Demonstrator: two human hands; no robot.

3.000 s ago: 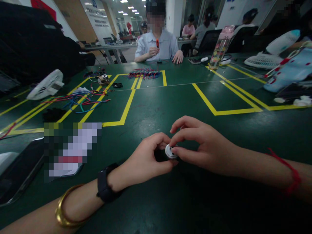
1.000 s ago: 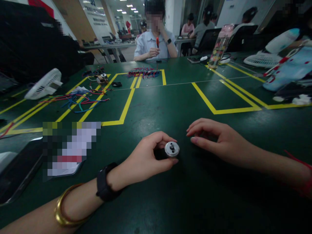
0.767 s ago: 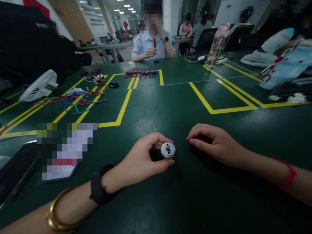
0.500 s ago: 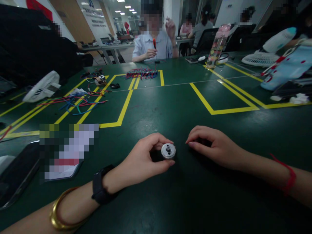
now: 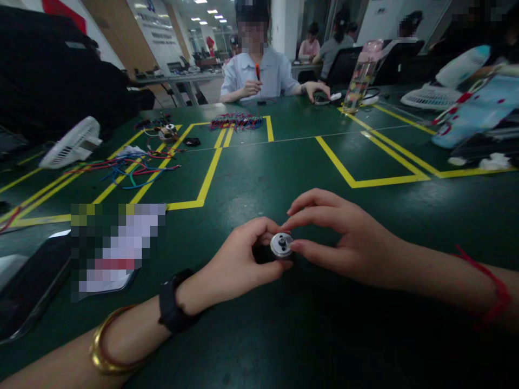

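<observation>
A small round silver metal part (image 5: 280, 246), with a dark centre and small holes in its top face, is held between the thumb and fingers of my left hand (image 5: 237, 262). My right hand (image 5: 348, 232) is at the part's right side, its thumb and forefinger spread apart around the right edge. The thumb tip is at the rim, and the forefinger tip is close to my left fingertips. Whether the right fingertips press on the metal cannot be made out. Both hands are above the dark green table (image 5: 251, 335).
Loose coloured wires (image 5: 140, 170) and a white fan (image 5: 73, 143) are at the left. A phone (image 5: 36, 286) lies at the near left. Across the table a person (image 5: 259, 73) holds an orange-handled tool (image 5: 257, 72). A bottle (image 5: 359, 81) stands back right.
My right hand has moved left to the metal part, and its fingers have spread. The person opposite has lowered a raised hand to the table beside the bottle.
</observation>
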